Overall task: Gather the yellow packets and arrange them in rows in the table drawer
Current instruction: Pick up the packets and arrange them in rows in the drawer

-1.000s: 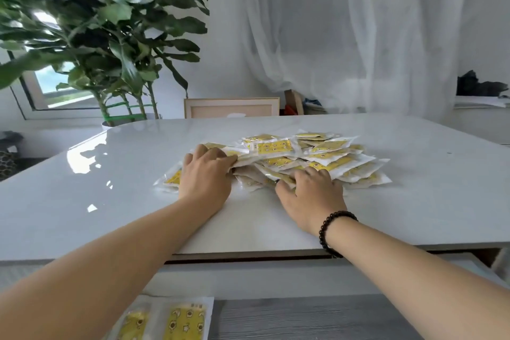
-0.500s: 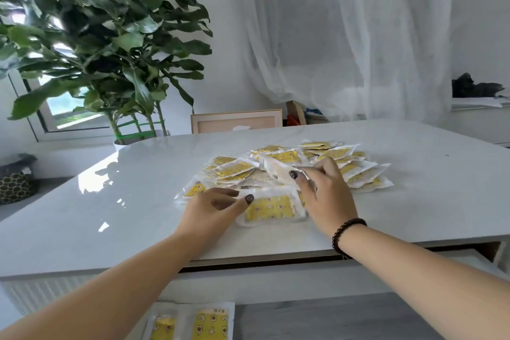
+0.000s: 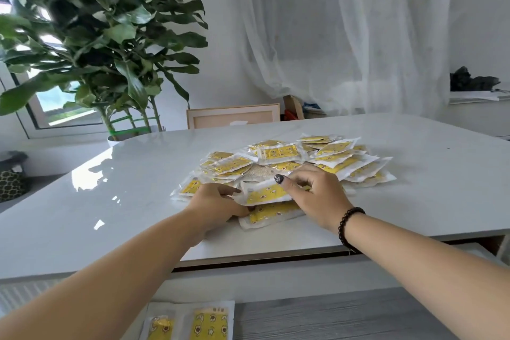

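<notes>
Two yellow packets [image 3: 190, 324] lie in the open drawer [image 3: 331, 315] at lower left. On the worktop [image 3: 110, 201], left hand [image 3: 218, 203] and right hand [image 3: 317, 196] pinch stacked packets [image 3: 266, 193]; most of the heap [image 3: 317, 160] remains ungathered.

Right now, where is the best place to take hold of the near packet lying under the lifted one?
Probably the near packet by its clear front seam, coming in low from the table's front edge. It lies flat, with the lifted packet held over it by the left hand and right hand, so only that near edge is free.
</notes>
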`<state>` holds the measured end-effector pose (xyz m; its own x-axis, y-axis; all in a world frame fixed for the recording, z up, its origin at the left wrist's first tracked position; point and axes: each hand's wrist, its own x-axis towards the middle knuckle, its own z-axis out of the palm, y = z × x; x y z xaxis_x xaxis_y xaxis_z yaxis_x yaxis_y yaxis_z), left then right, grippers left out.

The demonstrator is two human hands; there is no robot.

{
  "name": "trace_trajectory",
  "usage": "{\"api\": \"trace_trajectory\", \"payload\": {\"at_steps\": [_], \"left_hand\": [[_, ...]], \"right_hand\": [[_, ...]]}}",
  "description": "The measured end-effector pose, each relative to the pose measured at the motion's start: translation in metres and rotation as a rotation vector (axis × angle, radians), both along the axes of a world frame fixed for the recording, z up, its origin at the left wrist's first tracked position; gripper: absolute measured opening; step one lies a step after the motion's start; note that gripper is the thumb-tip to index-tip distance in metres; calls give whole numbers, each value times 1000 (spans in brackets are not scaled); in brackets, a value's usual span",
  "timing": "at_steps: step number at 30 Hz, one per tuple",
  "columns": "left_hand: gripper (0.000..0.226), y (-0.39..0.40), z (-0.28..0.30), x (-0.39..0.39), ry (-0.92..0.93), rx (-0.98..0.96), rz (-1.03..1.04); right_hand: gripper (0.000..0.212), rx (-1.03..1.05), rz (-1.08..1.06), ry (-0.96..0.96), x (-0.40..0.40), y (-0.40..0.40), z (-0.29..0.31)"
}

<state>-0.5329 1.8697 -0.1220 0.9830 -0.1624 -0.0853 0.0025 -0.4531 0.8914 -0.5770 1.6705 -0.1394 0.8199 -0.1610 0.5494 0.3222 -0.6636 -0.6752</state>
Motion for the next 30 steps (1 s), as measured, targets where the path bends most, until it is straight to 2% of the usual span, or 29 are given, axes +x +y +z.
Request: {"api": "trace_trajectory", "payload": {"at_steps": [3, 5, 8, 11, 13, 15, 17, 19, 24, 27, 29, 30], "left_hand": [[32, -4, -7, 2, -16, -104, 1], [32, -8, -12, 1, -98, -164, 11], [37, -10, -14, -1, -197, -213, 26], [36, -4, -11, -4, -244, -262, 21], [36, -1, -8, -5, -199, -350, -4], [25, -1, -6, -8, -153, -423, -66], [17, -2, -6, -9, -172, -369, -137], [22, -3, -8, -10, -206, -287, -170], [37, -4, -12, -5, -193, -250, -150], [39, -2, -11, -1, -185, -437, 6], [39, 1, -9, 2, -105, -643, 113], [40, 2, -8, 5, -61, -724, 152]], "right_hand": [[12, 93, -130, 29, 5, -7, 2], [33, 194, -160, 73, 10, -15, 0], [77, 350, -157, 151, 12, -21, 2], [96, 396, -79, 204, 13, -20, 4], [93, 372, -28, 227, 13, -16, 5], [82, 308, -3, 225, 12, -11, 4], [72, 226, 11, 220, 11, -7, 4], [66, 156, 24, 207, 10, -4, 5], [48, 192, 25, 113, 10, -6, 4], [29, 193, -177, -56, 9, -6, 6], [23, 149, -290, -19, 11, -9, 5], [26, 95, -319, 69, 13, -9, 4]]}}
